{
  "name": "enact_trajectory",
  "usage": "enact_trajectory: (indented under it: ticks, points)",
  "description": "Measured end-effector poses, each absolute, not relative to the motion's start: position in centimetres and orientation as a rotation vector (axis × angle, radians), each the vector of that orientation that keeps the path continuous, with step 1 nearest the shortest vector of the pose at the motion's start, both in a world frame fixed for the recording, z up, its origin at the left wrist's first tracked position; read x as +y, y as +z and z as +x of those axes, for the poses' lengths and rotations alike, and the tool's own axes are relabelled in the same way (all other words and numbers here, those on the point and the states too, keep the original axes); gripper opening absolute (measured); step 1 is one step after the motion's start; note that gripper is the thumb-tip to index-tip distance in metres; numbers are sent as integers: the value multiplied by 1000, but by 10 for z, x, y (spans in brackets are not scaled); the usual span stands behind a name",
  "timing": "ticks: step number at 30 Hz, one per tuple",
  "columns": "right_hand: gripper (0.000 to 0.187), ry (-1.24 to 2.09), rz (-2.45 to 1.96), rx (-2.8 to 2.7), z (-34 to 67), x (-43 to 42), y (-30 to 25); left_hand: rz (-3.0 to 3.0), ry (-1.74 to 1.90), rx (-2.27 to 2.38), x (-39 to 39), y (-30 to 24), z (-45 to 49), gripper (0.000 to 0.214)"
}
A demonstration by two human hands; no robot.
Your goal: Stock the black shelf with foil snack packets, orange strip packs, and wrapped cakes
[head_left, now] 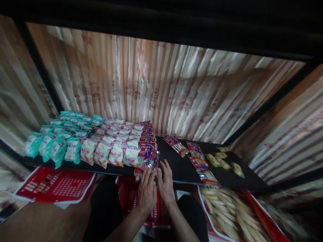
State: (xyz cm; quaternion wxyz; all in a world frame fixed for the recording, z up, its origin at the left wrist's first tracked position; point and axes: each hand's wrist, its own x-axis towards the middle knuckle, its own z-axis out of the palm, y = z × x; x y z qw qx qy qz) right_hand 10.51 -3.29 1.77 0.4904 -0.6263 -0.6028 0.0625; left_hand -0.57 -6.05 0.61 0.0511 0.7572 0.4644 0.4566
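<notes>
The left hand (146, 192) rests nearly straight fingers against the front of the red packets (148, 151) on the black shelf (178, 169); I cannot tell whether they grip. The right hand (165, 183), loosely spread and seemingly holding nothing, borders that row, perhaps keeping its edge straight. Close rows beside 2 other kinds, teal bags (59, 151) and striped bags (116, 154), probably save room. Pleated printed sheeting (141, 77) backs the shelf.

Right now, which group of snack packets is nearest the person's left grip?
The overlapping dark-red row, just right of the striped packets. The left grip is at its front end; the teal packets and separate red packets lie farther off.
</notes>
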Motion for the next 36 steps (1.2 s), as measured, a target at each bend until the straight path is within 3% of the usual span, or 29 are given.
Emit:
enact_trajectory:
  ticks: [6, 13, 22, 26, 32, 36]
  points:
    - [37, 181, -1517, -1340, 120, -82, -14, 2375, 1315, 1076, -94, 6, 2, 38]
    - [34, 151, -1603, -1289, 147, -112, -40, 2385, 1171, 1074, -111, -18, 23, 37]
    - [35, -97, -1768, -1270, 222, -81, -23, 2411, 1043, 1156, -114, -25, 56, 38]
    - [41, -282, -1976, -940, 281, -64, -11, 2361, 913, 1240, -119, -28, 66, 40]
    - [68, 119, -2018, -422, 346, -57, -1, 2242, 856, 1248, -124, -23, 82, 39]
    - [67, 281, -1881, -313, 355, -57, -7, 2181, 834, 1243, -128, -18, 98, 40]
